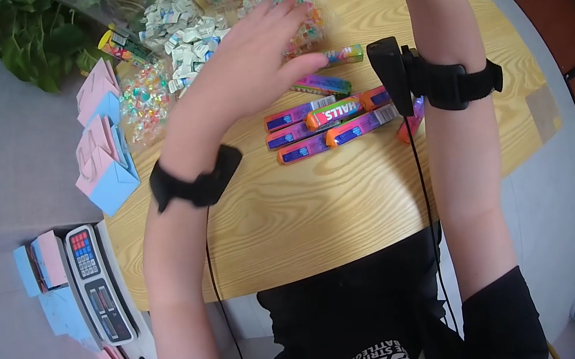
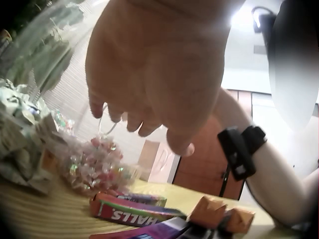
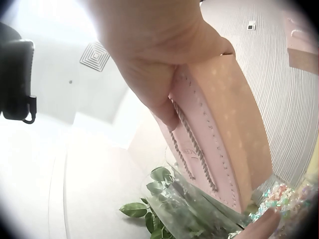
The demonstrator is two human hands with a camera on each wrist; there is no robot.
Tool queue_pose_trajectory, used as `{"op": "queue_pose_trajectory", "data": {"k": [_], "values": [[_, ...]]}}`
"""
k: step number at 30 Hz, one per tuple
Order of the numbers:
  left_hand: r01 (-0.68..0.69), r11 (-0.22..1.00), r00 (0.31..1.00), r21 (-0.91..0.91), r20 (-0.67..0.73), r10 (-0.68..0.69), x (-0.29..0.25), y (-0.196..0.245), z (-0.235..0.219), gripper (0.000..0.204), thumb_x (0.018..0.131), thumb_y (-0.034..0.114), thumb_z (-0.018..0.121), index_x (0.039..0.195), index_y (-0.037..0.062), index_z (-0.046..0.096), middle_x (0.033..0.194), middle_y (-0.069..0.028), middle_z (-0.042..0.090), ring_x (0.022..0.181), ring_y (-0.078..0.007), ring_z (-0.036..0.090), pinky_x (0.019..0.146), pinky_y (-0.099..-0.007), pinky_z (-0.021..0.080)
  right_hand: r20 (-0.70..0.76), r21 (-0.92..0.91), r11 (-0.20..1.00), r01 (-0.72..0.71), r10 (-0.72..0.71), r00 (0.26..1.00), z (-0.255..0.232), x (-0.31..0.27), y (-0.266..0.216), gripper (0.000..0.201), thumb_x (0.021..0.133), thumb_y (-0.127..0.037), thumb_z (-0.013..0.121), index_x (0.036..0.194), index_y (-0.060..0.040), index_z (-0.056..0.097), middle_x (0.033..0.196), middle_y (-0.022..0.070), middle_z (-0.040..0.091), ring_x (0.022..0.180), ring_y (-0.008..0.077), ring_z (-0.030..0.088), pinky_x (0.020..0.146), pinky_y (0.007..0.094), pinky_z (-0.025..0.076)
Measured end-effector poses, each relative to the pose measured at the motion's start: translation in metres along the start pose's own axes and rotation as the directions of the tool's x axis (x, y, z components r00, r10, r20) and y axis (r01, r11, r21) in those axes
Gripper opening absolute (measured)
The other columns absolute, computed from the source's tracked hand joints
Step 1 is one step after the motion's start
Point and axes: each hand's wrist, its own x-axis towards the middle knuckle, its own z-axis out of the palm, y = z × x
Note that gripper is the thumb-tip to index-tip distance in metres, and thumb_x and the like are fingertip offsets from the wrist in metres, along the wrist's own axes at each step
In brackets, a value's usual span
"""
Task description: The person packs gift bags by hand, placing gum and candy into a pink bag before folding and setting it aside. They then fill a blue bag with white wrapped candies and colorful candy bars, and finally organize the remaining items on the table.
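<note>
My left hand (image 1: 247, 59) reaches over the wrapped candies with its fingers stretched out and thumb apart, holding nothing. Below its fingers lies a clear bag of colourful wrapped candies (image 1: 309, 27). My right hand (image 3: 154, 45) grips the top of a pink paper gift bag (image 3: 219, 144) with twisted rope handles, as the right wrist view shows. The bag is tilted, its orange-tinted side facing the camera. In the head view the right hand is mostly cut off at the top edge. Several candy sticks (image 1: 298, 152) lie near the left thumb, one marked HALLS (image 1: 333, 113).
White-wrapped candies (image 1: 186, 46) and another candy bag (image 1: 145, 100) lie at the left. Pink and blue gift bags (image 1: 107, 169) stand along the table's left edge, near a scale (image 1: 98, 282). A leafy plant (image 1: 26, 44) stands at the back left.
</note>
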Motion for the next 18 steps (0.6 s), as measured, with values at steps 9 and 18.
{"op": "queue_pose_trajectory", "data": {"k": [9,18], "values": [[0.192,0.973,0.977,0.125,0.07,-0.201,0.044,-0.045,0.028,0.063,0.098,0.048,0.044,0.143,0.0042,0.043,0.15,-0.0175,0.04,0.144,-0.0328,0.028,0.116,-0.0389,0.026,-0.063,0.044,0.997,0.06,-0.057,0.996,-0.004,-0.002,0.02,0.065,0.076,-0.027,0.074,0.128,0.0067,0.053,0.117,0.0224,0.065,0.109,0.0276,0.064,0.09,0.0338,0.049],[0.225,0.944,0.953,-0.243,-0.147,-0.265,0.002,-0.046,-0.01,0.045,0.095,0.029,0.057,0.136,0.0092,0.054,0.138,-0.0133,0.055,0.129,-0.0263,0.051,0.107,-0.0333,0.038,0.055,-0.221,0.975,-0.011,0.024,0.998,-0.006,-0.01,0.001,0.066,0.075,-0.03,0.074,0.13,0.0015,0.055,0.119,0.0243,0.063,0.109,0.0362,0.063,0.092,0.0378,0.05]]}}
